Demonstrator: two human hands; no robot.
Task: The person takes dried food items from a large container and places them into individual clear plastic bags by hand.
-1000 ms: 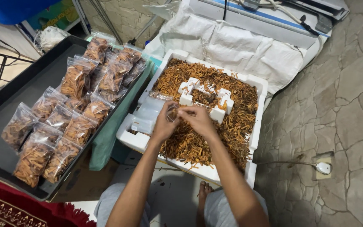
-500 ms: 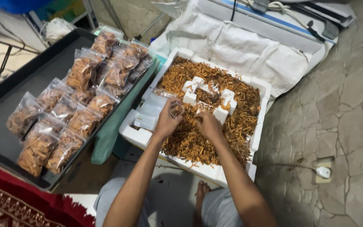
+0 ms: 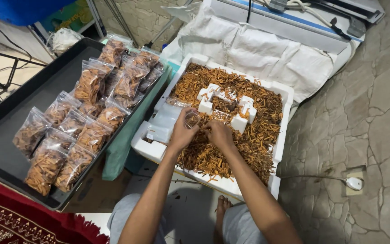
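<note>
Right hand (image 3: 218, 133) lower, perhaps among snack sticks (image 3: 253, 140).

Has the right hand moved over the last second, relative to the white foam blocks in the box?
Yes. The right hand has dropped away from the foam blocks, toward the near edge of the box, beside the left hand.

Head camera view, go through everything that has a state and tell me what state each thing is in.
Left hand: holds a small clear bag, mouth open.
Right hand: down in the snack sticks, fingers curled.
White foam box: lid off, filled with loose sticks.
Packed bags: filled, lying in rows.
Black tray: partly covered by bags.
</note>
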